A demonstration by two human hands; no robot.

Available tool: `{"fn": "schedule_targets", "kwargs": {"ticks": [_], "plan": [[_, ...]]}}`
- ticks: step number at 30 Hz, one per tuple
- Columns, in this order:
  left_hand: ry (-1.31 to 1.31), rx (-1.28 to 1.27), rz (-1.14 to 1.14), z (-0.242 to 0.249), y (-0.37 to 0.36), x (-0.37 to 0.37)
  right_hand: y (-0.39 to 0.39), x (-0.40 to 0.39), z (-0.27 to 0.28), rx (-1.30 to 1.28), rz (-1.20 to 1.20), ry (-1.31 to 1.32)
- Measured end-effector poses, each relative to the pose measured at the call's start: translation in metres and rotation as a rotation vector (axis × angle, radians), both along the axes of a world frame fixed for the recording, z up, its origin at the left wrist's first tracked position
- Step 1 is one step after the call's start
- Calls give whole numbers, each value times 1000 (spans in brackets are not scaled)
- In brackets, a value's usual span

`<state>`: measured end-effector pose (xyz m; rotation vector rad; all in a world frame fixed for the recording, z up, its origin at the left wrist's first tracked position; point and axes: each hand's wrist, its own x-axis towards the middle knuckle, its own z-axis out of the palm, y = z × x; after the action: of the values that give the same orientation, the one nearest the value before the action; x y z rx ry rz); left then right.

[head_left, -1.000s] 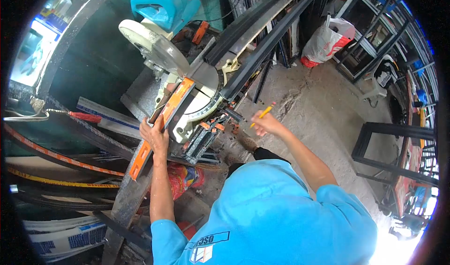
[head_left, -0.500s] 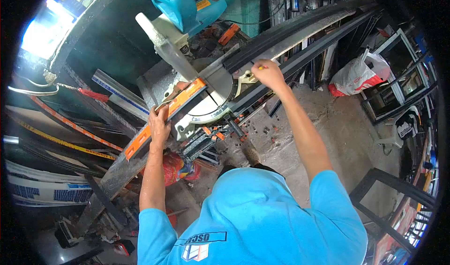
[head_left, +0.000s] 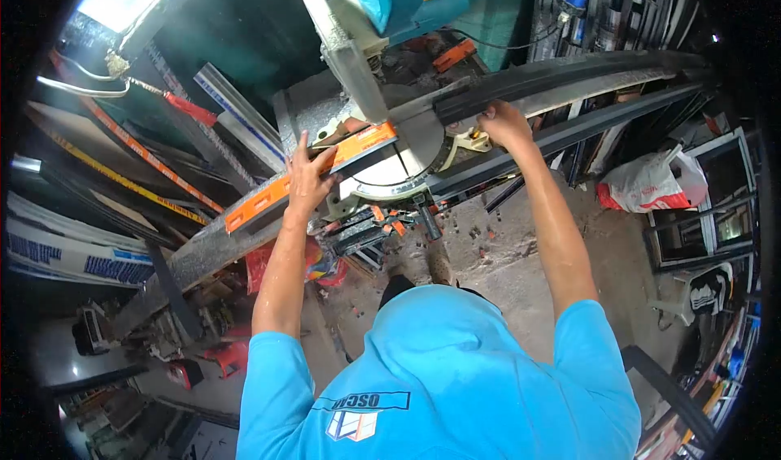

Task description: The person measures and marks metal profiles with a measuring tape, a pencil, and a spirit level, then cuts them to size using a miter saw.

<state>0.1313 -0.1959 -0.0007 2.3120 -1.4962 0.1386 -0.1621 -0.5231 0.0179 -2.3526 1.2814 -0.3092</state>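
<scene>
An aluminium profile with an orange film label (head_left: 364, 144) lies across the base of a mitre saw (head_left: 411, 139). My left hand (head_left: 307, 182) holds this profile left of the blade slot, its index finger stretched up and its thumb against the label. The saw's teal motor head (head_left: 407, 4) is raised behind. My right hand (head_left: 506, 126) is closed beside a dark profile (head_left: 464, 100) at the saw's right side. A small yellow bit (head_left: 475, 135) shows by its fingers, part of a thin pencil-like stick; most of it is hidden.
Long dark profiles (head_left: 602, 118) run off to the right on the support. Labelled lengths (head_left: 122, 171) lean at the left. Small offcuts (head_left: 480, 234) litter the floor below the saw. A white and red plastic bag (head_left: 651, 185) and window frames (head_left: 716, 191) stand at the right.
The view has shifted, so the saw sits farther right and higher. My left hand has slid along the profile towards the blade slot, its index finger now raised. My right hand stays closed near the saw's right side.
</scene>
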Motion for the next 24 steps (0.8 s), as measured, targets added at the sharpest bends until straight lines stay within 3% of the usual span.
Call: {"fn": "schedule_targets", "kwargs": {"ticks": [2,5,6,7,8,10,13,15,18,24], "plan": [[-55,-12,-33,-11,-3,6,14,-9,16,-46,-76,-24],[-15,17,15,-13,-5,5,50,-4,33,-284,124,-429],[-20,26,9,-13,-5,5,80,4,47,-96,108,-560],[-28,22,22,-15,-6,5,103,11,49,-61,193,-522],[-36,19,33,-16,-6,3,123,25,30,359,207,-266],[-108,53,42,-12,-9,-3,183,44,12,395,371,-491],[-182,114,36,-3,-7,-4,217,81,-34,250,497,-352],[-185,172,14,6,-10,-1,222,96,-47,-147,380,-367],[-105,119,-73,1,-8,12,210,114,-63,-52,363,-326],[-127,195,-15,-2,-10,10,207,115,-79,-173,304,-370]]}}
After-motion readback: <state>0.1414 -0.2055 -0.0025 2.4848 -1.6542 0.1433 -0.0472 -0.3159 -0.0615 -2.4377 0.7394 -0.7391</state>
